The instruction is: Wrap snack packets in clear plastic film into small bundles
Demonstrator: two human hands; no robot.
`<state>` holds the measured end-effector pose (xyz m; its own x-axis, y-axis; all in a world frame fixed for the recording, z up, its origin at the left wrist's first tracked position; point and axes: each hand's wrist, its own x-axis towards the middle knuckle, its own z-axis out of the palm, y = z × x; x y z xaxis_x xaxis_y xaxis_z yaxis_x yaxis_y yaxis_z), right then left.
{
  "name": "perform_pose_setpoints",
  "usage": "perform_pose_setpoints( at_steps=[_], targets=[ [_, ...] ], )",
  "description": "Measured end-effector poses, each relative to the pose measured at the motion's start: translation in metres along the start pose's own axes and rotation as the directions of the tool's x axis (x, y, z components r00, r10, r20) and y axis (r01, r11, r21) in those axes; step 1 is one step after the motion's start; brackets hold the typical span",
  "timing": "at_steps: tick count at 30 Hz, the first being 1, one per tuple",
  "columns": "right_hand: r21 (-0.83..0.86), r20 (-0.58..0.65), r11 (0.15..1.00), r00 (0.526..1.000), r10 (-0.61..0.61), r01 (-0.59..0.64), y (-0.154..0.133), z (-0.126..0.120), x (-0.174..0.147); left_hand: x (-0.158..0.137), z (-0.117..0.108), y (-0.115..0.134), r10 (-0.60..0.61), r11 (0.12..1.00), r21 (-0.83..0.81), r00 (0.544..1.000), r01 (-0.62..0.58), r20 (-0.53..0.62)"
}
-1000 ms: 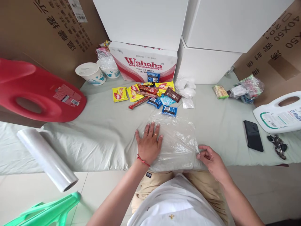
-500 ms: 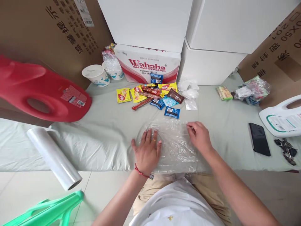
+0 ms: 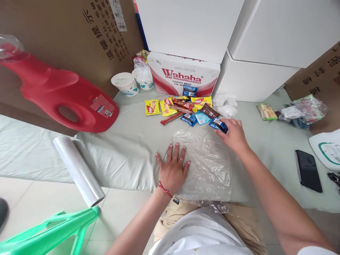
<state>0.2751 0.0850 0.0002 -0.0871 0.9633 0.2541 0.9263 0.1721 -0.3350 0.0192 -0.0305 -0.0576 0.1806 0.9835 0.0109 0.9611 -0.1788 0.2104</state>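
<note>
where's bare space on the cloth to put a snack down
Bare cloth lies between the red jug and the snack pile, and between the right hand and the black phone. It is crowded around the pile by the Wahaha box. The left hand presses the plastic sheet.

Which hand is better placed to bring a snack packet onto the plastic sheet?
Right. The right hand already grips the blue snack packet just beyond the plastic sheet, while the left hand lies flat, pinning it.

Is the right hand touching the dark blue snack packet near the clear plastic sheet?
Touching. The head view shows the right hand with its fingers closed around the dark blue snack packet, just beyond the clear plastic sheet.
</note>
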Motion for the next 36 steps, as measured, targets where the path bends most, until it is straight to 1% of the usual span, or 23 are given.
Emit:
perform_pose_setpoints(
  at_steps=[1, 3, 4, 6, 8, 9, 10, 11, 12, 13, 14, 15, 16, 17, 19, 20, 21, 26, 29, 31, 33, 34, 36],
  targets=[
    [0.067, -0.022, 0.997, 0.999, -0.024, 0.026, -0.007, -0.008, -0.012, 0.0, 0.0, 0.0, -0.006, 1.0, -0.003, 1.0, 0.006, -0.002],
    [0.204, 0.015, 0.973, 0.994, -0.111, 0.106, -0.027, -0.016, -0.041, 0.001, -0.001, 0.001, -0.012, 1.0, -0.013, 1.0, 0.012, -0.007],
    [0.255, 0.044, 0.956, 0.986, -0.159, 0.143, -0.038, -0.015, -0.058, 0.001, -0.001, 0.001, -0.015, 1.0, -0.018, 1.0, 0.014, -0.01],
    [0.309, 0.1, 0.929, 0.964, -0.245, 0.204, -0.056, -0.005, -0.089, 0.002, -0.001, 0.001, -0.024, 0.999, -0.024, 1.0, 0.024, -0.011],
    [0.343, 0.136, 0.909, 0.945, -0.297, 0.237, -0.063, 0.01, -0.115, 0.002, -0.001, 0.001, -0.038, 0.999, -0.025, 0.999, 0.038, -0.01],
    [0.352, 0.126, 0.909, 0.95, -0.284, 0.225, -0.061, 0.017, -0.124, 0.002, -0.001, 0.001, -0.044, 0.999, -0.024, 0.999, 0.044, -0.008],
    [0.346, 0.088, 0.918, 0.967, -0.237, 0.193, -0.056, 0.023, -0.129, 0.002, -0.001, 0.001, -0.046, 0.999, -0.023, 0.999, 0.046, -0.006],
    [0.32, 0.022, 0.937, 0.987, -0.158, 0.142, -0.048, 0.027, -0.131, 0.002, 0.0, 0.001, -0.046, 0.999, -0.023, 0.999, 0.046, -0.005],
    [0.275, -0.058, 0.958, 0.996, -0.064, 0.077, -0.038, 0.031, -0.13, 0.002, 0.0, 0.001, -0.047, 0.999, -0.024, 0.999, 0.047, -0.005],
    [0.216, -0.133, 0.976, 0.991, 0.025, 0.005, -0.028, 0.033, -0.125, 0.002, 0.0, 0.001, -0.048, 0.999, -0.024, 0.999, 0.048, -0.007],
    [0.151, -0.183, 0.986, 0.978, 0.096, -0.069, -0.018, 0.035, -0.119, 0.003, 0.0, 0.002, -0.052, 0.998, -0.023, 0.999, 0.051, -0.011],
    [0.087, -0.192, 0.987, 0.97, 0.148, -0.133, -0.008, 0.036, -0.11, 0.003, 0.0, 0.003, -0.059, 0.998, -0.021, 0.998, 0.058, -0.016],
    [0.037, -0.157, 0.983, 0.971, 0.182, -0.179, 0.0, 0.038, -0.101, 0.004, 0.0, 0.004, -0.068, 0.998, -0.019, 0.997, 0.067, -0.022],
    [0.003, -0.088, 0.978, 0.974, 0.207, -0.208, 0.006, 0.039, -0.091, 0.005, -0.001, 0.006, -0.076, 0.997, -0.016, 0.997, 0.076, -0.026],
    [-0.022, 0.061, 0.974, 0.972, 0.227, -0.226, 0.014, 0.042, -0.071, 0.008, -0.002, 0.008, -0.091, 0.996, -0.015, 0.995, 0.09, -0.029],
    [-0.024, 0.107, 0.975, 0.969, 0.223, -0.222, 0.016, 0.042, -0.061, 0.01, -0.003, 0.008, -0.096, 0.995, -0.018, 0.995, 0.095, -0.029],
    [-0.024, 0.128, 0.977, 0.969, 0.213, -0.211, 0.018, 0.043, -0.051, 0.011, -0.004, 0.008, -0.098, 0.995, -0.022, 0.995, 0.097, -0.027],
    [-0.054, 0.136, 0.993, 0.984, 0.116, -0.11, 0.03, 0.037, -0.001, 0.016, -0.004, 0.002, -0.06, 0.997, -0.04, 0.998, 0.059, -0.008],
    [-0.085, 0.122, 0.993, 0.989, 0.087, -0.077, 0.029, 0.028, 0.01, 0.017, -0.002, -0.001, -0.045, 0.998, -0.038, 0.999, 0.044, -0.023],
    [-0.071, 0.045, 0.996, 0.998, 0.049, -0.046, 0.019, 0.019, 0.0, 0.016, -0.002, -0.001, -0.044, 0.998, -0.043, 0.999, 0.042, -0.03],
    [-0.002, 0.01, 0.997, 0.997, -0.082, 0.082, 0.003, 0.012, -0.021, 0.016, -0.004, -0.001, -0.041, 0.998, -0.048, 0.999, 0.04, -0.02],
    [0.044, 0.039, 0.984, 0.984, -0.174, 0.172, -0.005, 0.01, -0.034, 0.016, -0.006, -0.001, -0.041, 0.998, -0.048, 0.999, 0.04, -0.011],
    [0.111, 0.17, 0.946, 0.932, -0.321, 0.305, -0.019, 0.009, -0.059, 0.018, -0.01, -0.003, -0.041, 0.998, -0.041, 0.999, 0.042, 0.009]
  ],
)
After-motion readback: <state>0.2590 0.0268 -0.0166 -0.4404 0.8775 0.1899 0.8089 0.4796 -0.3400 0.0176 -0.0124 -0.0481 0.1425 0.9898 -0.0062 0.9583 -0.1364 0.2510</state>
